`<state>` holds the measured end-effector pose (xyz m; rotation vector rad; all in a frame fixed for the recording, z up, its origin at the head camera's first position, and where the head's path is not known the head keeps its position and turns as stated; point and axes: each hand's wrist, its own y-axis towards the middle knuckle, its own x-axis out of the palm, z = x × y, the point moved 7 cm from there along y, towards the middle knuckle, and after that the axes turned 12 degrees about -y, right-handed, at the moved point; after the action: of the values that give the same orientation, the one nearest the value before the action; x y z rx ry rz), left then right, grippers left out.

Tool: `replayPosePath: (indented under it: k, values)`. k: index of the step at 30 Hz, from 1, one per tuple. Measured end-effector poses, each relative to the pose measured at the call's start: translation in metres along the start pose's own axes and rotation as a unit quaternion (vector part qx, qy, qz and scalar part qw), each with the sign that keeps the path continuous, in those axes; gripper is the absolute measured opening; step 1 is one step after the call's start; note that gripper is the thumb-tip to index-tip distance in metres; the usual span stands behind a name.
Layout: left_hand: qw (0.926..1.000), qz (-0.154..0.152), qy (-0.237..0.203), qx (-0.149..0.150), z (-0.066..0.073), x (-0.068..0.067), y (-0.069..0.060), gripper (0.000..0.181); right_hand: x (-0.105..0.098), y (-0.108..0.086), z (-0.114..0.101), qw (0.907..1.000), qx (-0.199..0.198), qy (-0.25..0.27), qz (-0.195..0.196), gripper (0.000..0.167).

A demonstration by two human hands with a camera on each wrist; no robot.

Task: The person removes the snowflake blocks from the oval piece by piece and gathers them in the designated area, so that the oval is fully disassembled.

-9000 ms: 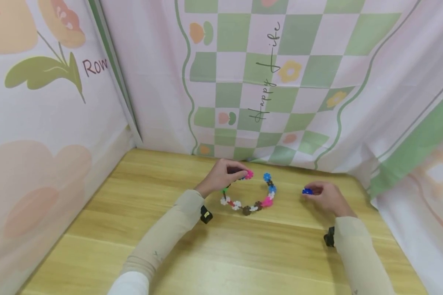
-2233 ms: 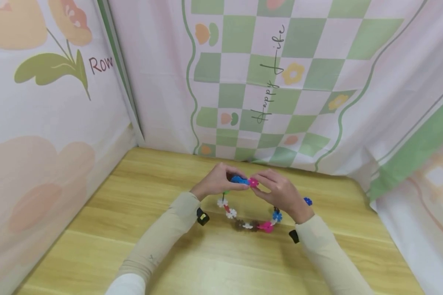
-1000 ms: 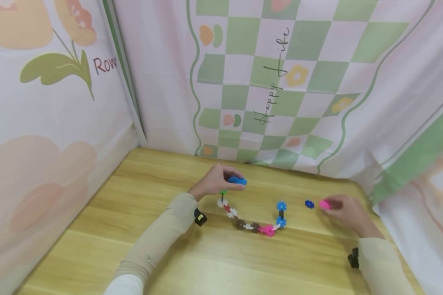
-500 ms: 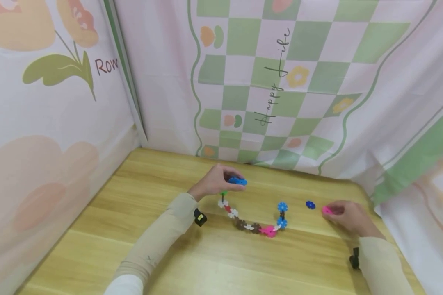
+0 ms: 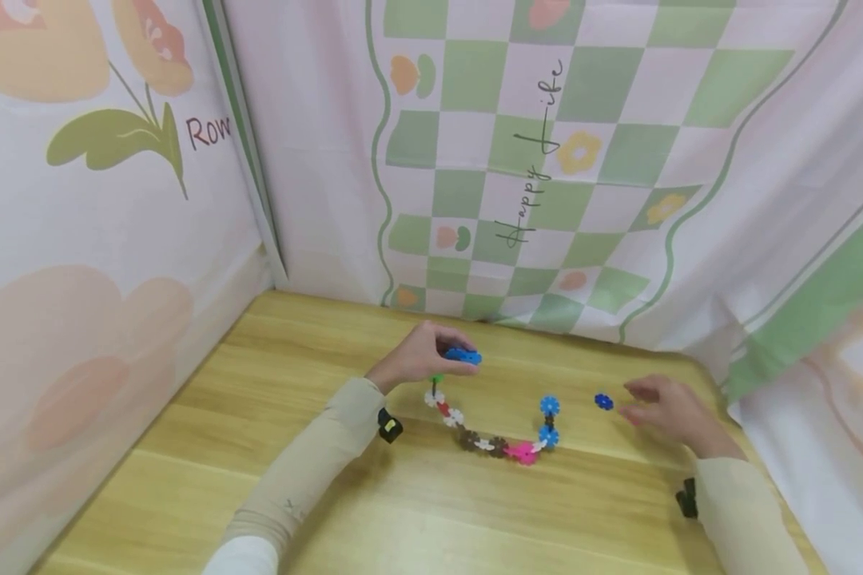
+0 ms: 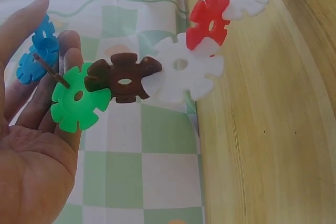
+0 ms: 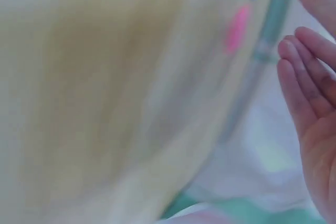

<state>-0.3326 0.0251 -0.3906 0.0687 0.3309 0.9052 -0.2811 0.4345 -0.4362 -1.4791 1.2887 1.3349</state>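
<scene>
Between the thumb and fingers of my left hand (image 5: 419,355) is a blue snowflake disc (image 5: 463,356), the end of a chain of slotted plastic discs. The left wrist view shows a green disc (image 6: 77,100), a brown disc (image 6: 125,80) and a white disc (image 6: 181,69) following in that chain. Its far end curves round to a light blue disc (image 5: 550,405) standing up. My right hand (image 5: 667,411) hovers at the right with fingers apart, holding nothing. A loose dark blue disc (image 5: 604,402) lies just left of its fingertips. The right wrist view shows a blurred pink disc (image 7: 238,29) on the table.
The wooden table (image 5: 403,511) runs back to a hanging checked curtain (image 5: 467,192). A printed cloth wall (image 5: 115,224) borders it on the left, and more cloth (image 5: 813,351) hangs on the right.
The right hand took the pink disc off the chain's left end, carried it right, and has let it go beside the dark blue disc. The left hand stays on the chain.
</scene>
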Motion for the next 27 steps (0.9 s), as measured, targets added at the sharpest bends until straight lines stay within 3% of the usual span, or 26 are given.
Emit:
replayPosePath:
  k: [7, 12, 20, 27]
  values:
    - [1.0, 0.0, 0.006, -0.002, 0.002, 0.002, 0.0, 0.033, -0.028, 0.02, -0.086, 0.9934, -0.093, 0.012, 0.066, 0.05]
    - [0.9999, -0.008, 0.014, 0.003, 0.003, 0.003, 0.002, 0.034, -0.033, 0.034, -0.139, 0.9851, -0.143, 0.074, 0.06, 0.045]
    - [0.9988, -0.041, 0.008, 0.026, 0.004, 0.007, 0.003, 0.035, -0.034, 0.057, -0.2, 0.972, -0.15, 0.181, 0.016, 0.044]
    - [0.9983, -0.051, -0.021, 0.02, 0.007, 0.012, 0.004, 0.049, -0.025, 0.068, -0.225, 0.965, -0.134, 0.225, -0.01, 0.045]
